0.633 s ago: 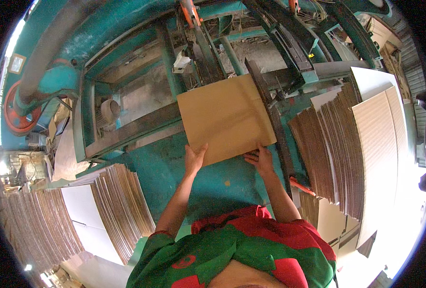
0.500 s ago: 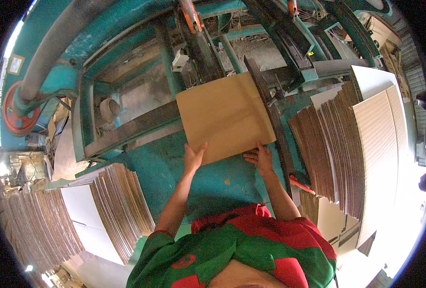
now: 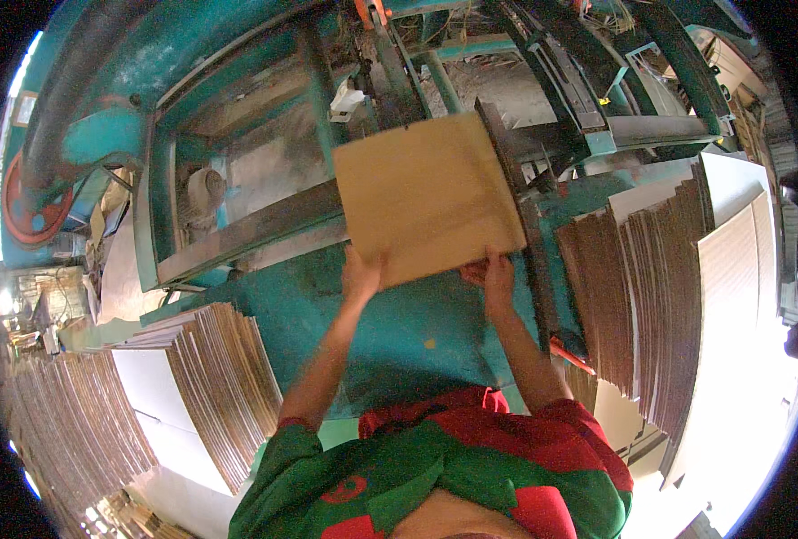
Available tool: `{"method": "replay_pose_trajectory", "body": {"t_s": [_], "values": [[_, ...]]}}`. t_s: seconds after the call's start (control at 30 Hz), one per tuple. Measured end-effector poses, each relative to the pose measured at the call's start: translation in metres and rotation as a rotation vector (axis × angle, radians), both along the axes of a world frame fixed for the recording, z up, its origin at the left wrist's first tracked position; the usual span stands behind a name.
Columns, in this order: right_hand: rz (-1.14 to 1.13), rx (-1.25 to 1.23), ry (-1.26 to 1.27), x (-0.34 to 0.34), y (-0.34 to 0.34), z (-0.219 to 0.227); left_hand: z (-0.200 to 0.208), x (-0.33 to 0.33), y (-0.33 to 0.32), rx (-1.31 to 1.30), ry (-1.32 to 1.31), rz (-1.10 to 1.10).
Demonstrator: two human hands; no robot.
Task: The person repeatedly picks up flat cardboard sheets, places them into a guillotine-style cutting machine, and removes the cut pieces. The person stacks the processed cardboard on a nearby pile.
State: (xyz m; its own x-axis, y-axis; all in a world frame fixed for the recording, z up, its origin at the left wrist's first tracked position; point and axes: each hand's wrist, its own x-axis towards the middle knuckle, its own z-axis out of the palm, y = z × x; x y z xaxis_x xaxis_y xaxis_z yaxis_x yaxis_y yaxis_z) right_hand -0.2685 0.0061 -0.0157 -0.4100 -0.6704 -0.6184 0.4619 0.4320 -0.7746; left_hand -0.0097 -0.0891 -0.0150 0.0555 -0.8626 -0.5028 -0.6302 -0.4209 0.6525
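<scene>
A: What are the hands holding?

B: A flat, plain brown cardboard sheet (image 3: 430, 198), roughly rectangular. It sits in the middle of the view, slightly tilted, its far part over the frame of a large teal machine (image 3: 253, 235).

A: How does each hand hold it?

B: The left hand (image 3: 361, 277) grips the near left corner, thumb toward the middle of the sheet. The right hand (image 3: 498, 272) grips the near edge close to the right corner, its fingers bent; part of them is shadowed and hard to make out.

A: What is close by?

B: A dark metal bar (image 3: 540, 278) runs just beside the sheet's right edge; I cannot tell whether they touch. Nearer the body is a worn teal surface (image 3: 390, 337).

A: And farther out?

B: To the left, a stack of cardboard (image 3: 224, 382) with a white face toward us. To the right, a taller stack of brown and white sheets (image 3: 637, 301), with an orange rod (image 3: 571, 356) near its lower left. At far left, a red wheel (image 3: 38, 211). The person wears a green and red shirt (image 3: 399, 467).
</scene>
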Motion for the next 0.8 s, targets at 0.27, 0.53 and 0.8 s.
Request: {"method": "replay_pose_trajectory", "body": {"t_s": [0.27, 0.53, 0.8], "values": [[-0.033, 0.011, -0.134, -0.007, -0.125, 0.008, -0.032, 0.004, -0.129, -0.204, 0.031, -0.098], [0.102, -0.052, 0.107, -0.006, -0.116, -0.003, -0.004, -0.007, -0.113, -0.016, 0.096, -0.007], [0.047, -0.154, -0.117, 0.003, 0.025, -0.006, 0.005, 0.016, 0.027, -0.138, -0.038, -0.171]]}}
